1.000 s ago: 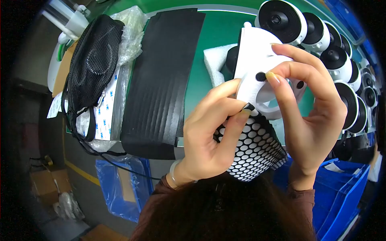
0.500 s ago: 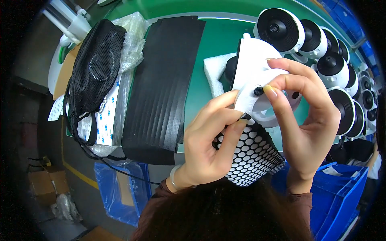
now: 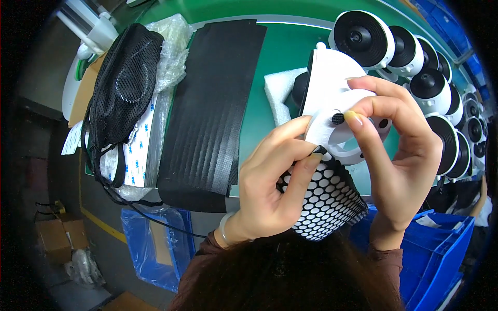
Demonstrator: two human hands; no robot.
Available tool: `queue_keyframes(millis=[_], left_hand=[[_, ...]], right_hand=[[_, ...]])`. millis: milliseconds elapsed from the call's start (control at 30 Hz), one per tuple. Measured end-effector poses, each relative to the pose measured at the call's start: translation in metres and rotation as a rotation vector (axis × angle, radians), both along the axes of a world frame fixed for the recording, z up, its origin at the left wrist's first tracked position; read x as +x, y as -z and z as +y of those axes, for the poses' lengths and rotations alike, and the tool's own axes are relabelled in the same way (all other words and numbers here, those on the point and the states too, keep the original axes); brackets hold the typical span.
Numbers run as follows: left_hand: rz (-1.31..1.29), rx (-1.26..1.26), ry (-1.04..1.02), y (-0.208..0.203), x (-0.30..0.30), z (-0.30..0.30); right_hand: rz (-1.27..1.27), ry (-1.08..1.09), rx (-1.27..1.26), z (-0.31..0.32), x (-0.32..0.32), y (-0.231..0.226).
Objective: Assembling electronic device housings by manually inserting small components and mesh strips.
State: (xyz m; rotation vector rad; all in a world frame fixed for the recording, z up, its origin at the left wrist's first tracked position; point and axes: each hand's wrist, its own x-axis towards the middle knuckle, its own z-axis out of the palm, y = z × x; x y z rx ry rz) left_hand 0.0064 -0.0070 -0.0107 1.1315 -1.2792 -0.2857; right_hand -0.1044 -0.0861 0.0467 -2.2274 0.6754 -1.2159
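Note:
A white device point(image 3: 332, 72) with a black face stands on its side in front of me, its white ring-shaped base point(image 3: 320, 127) turned toward me. On the base's rim is a small round black pad point(image 3: 337, 118). My right hand point(image 3: 399, 140) pinches at this pad with thumb and index finger, another finger resting on the white housing. A second dark pad point(image 3: 383, 123) shows farther right on the ring. In my left hand point(image 3: 277, 181) is a bent black sheet of white dots point(image 3: 329, 199), gripped at its upper corner between thumb and finger, close to the ring.
White foam point(image 3: 279, 93) lies behind the device. Several similar black-and-white devices point(image 3: 363, 39) stand at the right. Left are a black sheet point(image 3: 212, 103), a black mesh bag point(image 3: 124, 83) and bubble wrap point(image 3: 174, 52). Blue bins point(image 3: 436, 254) stand below the table edge.
The device and both hands appear slightly farther right, along with a small shift of the whole view. Both grips look the same.

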Motion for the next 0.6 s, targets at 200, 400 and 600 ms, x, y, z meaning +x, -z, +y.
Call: queue_keyframes(millis=[200,400,600], left_hand=[[-0.001,-0.016,-0.006,0.0001,-0.0006,-0.0003],[-0.028,-0.001,-0.022,-0.0012,-0.0010,0.0018],[-0.032,-0.019,-0.025,0.0025,0.0004,-0.0019]], right_hand=[[0.021,0.033,-0.064,0.0032,0.0018,0.0006],[0.042,0.038,-0.070,0.0047,0.0010,0.0003],[0.083,0.059,-0.135,0.0013,0.0031,0.0001]])
